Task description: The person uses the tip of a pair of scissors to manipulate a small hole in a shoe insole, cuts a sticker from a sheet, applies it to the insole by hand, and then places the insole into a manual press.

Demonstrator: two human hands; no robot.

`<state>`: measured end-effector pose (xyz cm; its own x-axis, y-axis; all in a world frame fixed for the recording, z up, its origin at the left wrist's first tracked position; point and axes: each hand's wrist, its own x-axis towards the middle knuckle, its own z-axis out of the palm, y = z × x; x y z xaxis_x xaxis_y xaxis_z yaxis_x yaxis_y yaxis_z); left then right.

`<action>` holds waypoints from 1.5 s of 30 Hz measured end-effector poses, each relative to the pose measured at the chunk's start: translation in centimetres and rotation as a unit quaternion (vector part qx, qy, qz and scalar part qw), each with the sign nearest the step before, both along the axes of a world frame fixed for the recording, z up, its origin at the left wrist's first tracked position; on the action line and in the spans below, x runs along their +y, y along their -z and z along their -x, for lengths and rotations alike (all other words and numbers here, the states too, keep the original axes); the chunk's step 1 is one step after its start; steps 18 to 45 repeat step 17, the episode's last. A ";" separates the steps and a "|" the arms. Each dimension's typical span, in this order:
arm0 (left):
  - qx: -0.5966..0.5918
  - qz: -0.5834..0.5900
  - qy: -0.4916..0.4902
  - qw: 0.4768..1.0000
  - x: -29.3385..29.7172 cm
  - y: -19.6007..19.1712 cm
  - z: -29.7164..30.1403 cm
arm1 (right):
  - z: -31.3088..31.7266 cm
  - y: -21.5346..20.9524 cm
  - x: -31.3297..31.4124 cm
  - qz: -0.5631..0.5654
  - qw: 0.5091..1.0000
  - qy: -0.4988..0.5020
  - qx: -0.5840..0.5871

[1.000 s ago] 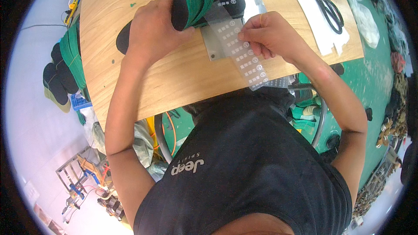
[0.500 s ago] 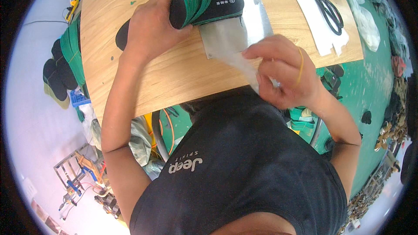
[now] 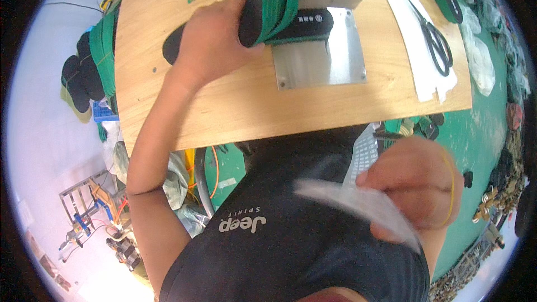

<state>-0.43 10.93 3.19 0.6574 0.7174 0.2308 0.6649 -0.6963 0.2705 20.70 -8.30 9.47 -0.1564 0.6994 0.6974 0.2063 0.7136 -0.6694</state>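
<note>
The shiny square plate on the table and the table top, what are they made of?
The plate looks like bare metal, perhaps steel or aluminium: grey, smooth, with a bright glare and small corner holes. The table top looks like wood or wood-look board: tan with faint grain lines and a matte finish. Which of the two it is, I cannot tell.

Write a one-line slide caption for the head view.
Left hand grips a green-and-black insole stack on the wooden table; right hand lifts a blurred clear sheet.

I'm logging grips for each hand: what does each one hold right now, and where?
The left hand grips a stack of black and green insoles at its end. The right hand pinches a blurred clear sheet near one end.
</note>
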 end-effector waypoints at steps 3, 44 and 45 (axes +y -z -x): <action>0.008 0.001 -0.008 1.000 0.1 -0.3 -0.1 | -0.2 -0.1 0.8 -0.086 0.995 -0.044 -0.018; -0.021 -0.026 -0.007 0.999 -0.3 0.0 -0.2 | -1.8 -0.8 1.1 -0.170 0.947 -0.221 -0.160; -0.021 -0.026 -0.007 0.999 -0.3 0.0 -0.2 | -1.8 -0.8 1.1 -0.170 0.947 -0.221 -0.160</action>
